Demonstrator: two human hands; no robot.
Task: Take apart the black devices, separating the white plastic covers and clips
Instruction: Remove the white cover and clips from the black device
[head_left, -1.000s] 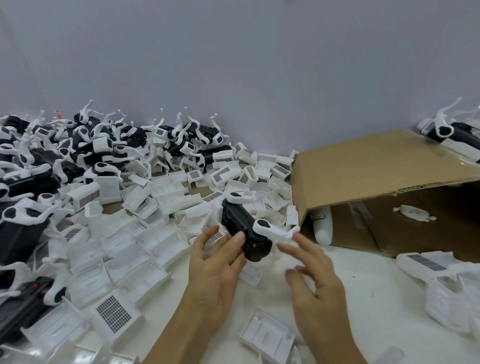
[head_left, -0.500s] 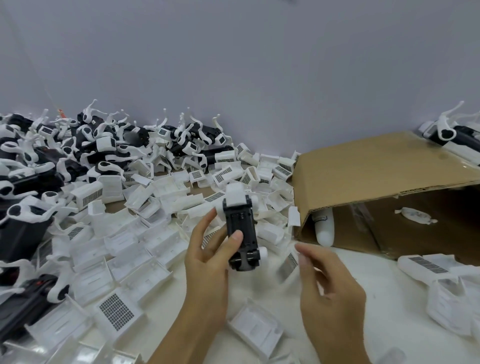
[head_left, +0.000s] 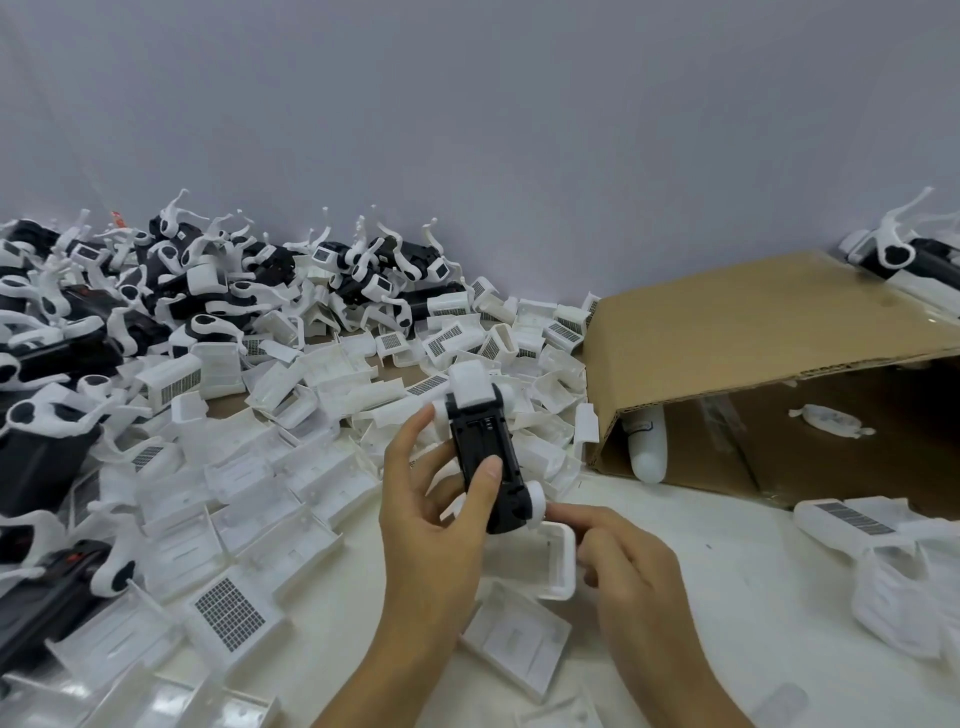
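My left hand grips a black device held upright above the table, thumb across its front. A white cover piece sits on its top end and a white round clip end sticks out at its lower right. My right hand is just below and right of it, forefinger stretched to the clip end, and holds a white plastic cover against its fingers. A heap of loose white covers spreads over the table's left and middle.
Several assembled black devices with white clips are piled at the back left. An open cardboard box lies on its side at the right, white parts inside. More white covers lie at the right edge, another device behind the box.
The left hand has turned the black device from lying sideways to standing upright. The long white clip arm is gone from view. The right hand has closed in beneath it, now with a white cover.
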